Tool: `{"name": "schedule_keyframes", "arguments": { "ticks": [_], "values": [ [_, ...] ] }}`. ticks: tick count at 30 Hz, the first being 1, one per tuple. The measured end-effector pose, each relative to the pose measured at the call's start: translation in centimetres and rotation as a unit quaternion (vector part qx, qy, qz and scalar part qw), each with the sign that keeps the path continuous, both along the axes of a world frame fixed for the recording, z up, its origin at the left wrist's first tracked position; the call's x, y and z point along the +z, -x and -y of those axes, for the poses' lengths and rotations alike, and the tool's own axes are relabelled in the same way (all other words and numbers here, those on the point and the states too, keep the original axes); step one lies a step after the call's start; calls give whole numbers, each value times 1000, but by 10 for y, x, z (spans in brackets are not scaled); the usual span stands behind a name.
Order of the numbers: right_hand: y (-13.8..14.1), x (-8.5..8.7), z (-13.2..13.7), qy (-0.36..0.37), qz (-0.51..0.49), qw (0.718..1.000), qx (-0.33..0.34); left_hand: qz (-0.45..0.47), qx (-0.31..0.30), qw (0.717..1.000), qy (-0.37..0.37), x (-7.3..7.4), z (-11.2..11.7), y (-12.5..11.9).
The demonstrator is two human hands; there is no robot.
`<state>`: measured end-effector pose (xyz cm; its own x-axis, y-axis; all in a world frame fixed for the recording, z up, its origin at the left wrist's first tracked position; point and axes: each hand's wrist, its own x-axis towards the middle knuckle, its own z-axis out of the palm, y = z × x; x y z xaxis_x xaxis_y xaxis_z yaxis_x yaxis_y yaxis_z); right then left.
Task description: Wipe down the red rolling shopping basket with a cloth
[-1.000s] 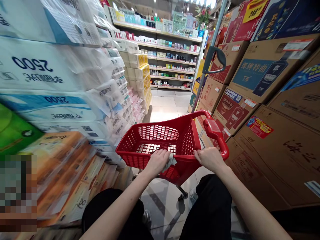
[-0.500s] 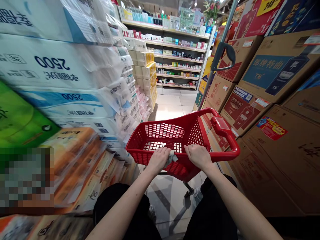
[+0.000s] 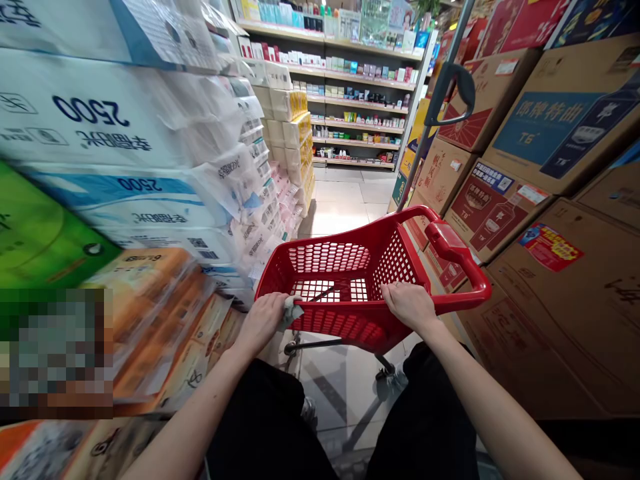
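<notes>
A red plastic shopping cart (image 3: 345, 320) with lattice sides stands crosswise in front of me, its handle toward the right. My left hand (image 3: 264, 319) is closed over the near rim at its left end. In that hand a crumpled pale cloth (image 3: 290, 311) presses against the rim, its edge poking out beside the fingers. Farther right, my right hand (image 3: 409, 305) is closed around the same rim, close to the handle end. The basket holds nothing that I can see. The undersides of both hands are hidden.
Stacked tissue packs (image 3: 110, 133) wall the left side, with orange packs (image 3: 150, 293) lower down. Cardboard cartons (image 3: 540, 307) line the right. A grey pole with a hook-shaped handle (image 3: 453, 93) leans behind the cart. Stocked shelves (image 3: 350, 87) stand beyond the tiled floor (image 3: 340, 193).
My left hand has slid left along the near rim with the cloth, from the middle to the left end. My right hand stays on the rim, shifted slightly right in view with the cart.
</notes>
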<state>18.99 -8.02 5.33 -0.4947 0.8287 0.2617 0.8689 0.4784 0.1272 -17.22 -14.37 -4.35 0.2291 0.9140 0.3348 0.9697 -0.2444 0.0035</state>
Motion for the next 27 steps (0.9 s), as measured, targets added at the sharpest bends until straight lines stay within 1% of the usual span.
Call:
{"name": "schedule_keyframes", "arguments": {
  "ticks": [2, 3, 4, 6, 8, 10, 12, 13, 15, 17, 20, 24, 27],
  "values": [
    [0, -1, 0, -5, 4, 1000, -4, -6, 11, 1000, -2, -2, 2, 7],
    [0, -1, 0, -6, 5, 1000, -7, -9, 11, 1000, -3, -2, 2, 4],
    [0, -2, 0, -7, 7, 1000, -10, -12, 4, 1000, -2, 0, 2, -4],
    [1, -1, 1, -7, 7, 1000, -13, -16, -23, 1000, 4, 8, -2, -33],
    [1, 0, 2, -7, 6, 1000, -9, -20, -62, 998, 19, 16, -8, -73],
    [1, 0, 2, -9, 3, 1000, -3, -20, -86, 996, 17, 24, -14, -109],
    [-1, 0, 2, -13, 0, 1000, 2, -20, -89, 996, 8, 29, -17, -131],
    [-2, -1, 1, -16, -2, 1000, 6, -18, -93, 995, 7, 30, -18, -134],
    [-4, -3, 0, -22, -6, 1000, 15, -15, -94, 995, 9, 30, -15, -126],
    [-5, -5, 0, -28, -9, 999, 24, -11, -85, 996, 13, 27, -9, -106],
    [-5, -8, -2, -35, -10, 999, 27, -2, -57, 998, 19, 21, 1, -66],
    [-6, -9, -8, -39, -7, 999, 27, 12, -18, 1000, 23, 6, 14, -9],
    [-7, -9, -16, -34, -7, 999, 26, 25, -14, 999, 25, -4, 22, 25]
  ]
}}
